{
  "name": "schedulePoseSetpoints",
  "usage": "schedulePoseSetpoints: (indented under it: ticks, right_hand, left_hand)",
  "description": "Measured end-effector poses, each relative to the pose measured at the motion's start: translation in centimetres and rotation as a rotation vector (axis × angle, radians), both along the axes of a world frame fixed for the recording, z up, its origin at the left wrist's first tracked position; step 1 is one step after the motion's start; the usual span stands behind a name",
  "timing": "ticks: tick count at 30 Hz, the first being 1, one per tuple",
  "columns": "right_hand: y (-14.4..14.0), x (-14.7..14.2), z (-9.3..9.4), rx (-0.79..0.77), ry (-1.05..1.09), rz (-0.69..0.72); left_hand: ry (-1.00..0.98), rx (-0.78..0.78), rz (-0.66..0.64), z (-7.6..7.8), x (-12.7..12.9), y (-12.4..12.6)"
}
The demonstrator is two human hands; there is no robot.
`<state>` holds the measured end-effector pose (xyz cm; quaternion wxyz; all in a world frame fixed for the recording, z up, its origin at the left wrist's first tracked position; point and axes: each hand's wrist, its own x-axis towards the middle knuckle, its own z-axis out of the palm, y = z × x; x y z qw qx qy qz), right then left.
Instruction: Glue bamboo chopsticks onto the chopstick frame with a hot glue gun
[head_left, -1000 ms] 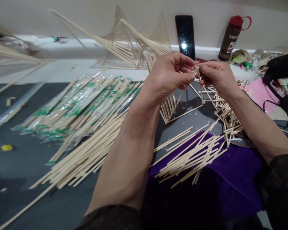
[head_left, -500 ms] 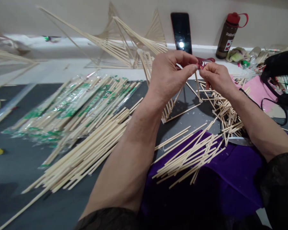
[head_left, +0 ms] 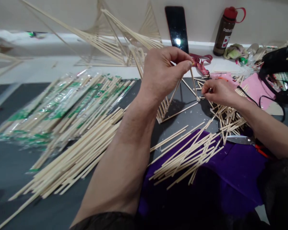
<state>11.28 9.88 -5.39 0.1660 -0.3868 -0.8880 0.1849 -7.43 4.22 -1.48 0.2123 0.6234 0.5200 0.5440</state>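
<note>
My left hand (head_left: 164, 72) is raised over the dark tabletop (head_left: 16, 169), its thumb and fingers pinched on the top joint of a small frame of bamboo sticks (head_left: 169, 105) that stands on the table. My right hand (head_left: 217, 92) is lower and to the right, fingers curled over a heap of short cut sticks (head_left: 228, 119); whether it grips one I cannot tell. A fan of loose bare sticks (head_left: 189, 156) lies on purple cloth (head_left: 232, 179) in front of me.
Wrapped chopstick packs (head_left: 62, 105) and a long pile of bare sticks (head_left: 79, 159) fill the left. A large stick sculpture (head_left: 115, 41), a phone (head_left: 176, 27) and a brown bottle (head_left: 224, 30) stand at the wall. Scissors (head_left: 240, 139) and a black cable (head_left: 273, 102) lie to the right.
My right hand left the top joint and dropped down to the right onto the heap of short sticks. My left hand stays pinched on the frame's top. The view shifted slightly.
</note>
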Motion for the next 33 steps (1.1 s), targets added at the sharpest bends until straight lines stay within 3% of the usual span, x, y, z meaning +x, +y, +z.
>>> schedulePoseSetpoints:
  ticks: [3,6,16,21,27,33]
  right_hand:
    - [-0.2,0.3,-0.4,0.018,-0.089,0.03]
    - [-0.2,0.6,-0.5,0.05,-0.095,-0.027]
    - [1.4,3.2,1.0,0.088,0.249,-0.257]
    - [1.9,4.8,1.7,0.125,0.301,-0.334]
    - [4.3,6.6,1.7,0.362,0.101,-0.488]
    - [6.2,7.4,0.0,0.168,-0.178,-0.577]
  left_hand:
    - [-0.003,0.002,-0.016,0.0,0.0,0.0]
    - [-0.004,-0.02,0.0,0.0,0.0,0.1]
    - [-0.005,-0.078,0.018,0.0,0.1,0.0]
    - [0.011,-0.055,0.051,0.0,0.1,0.0]
    - [0.051,-0.024,0.072,0.0,0.0,-0.1]
    - [0.022,-0.082,0.077,0.2,0.0,-0.3]
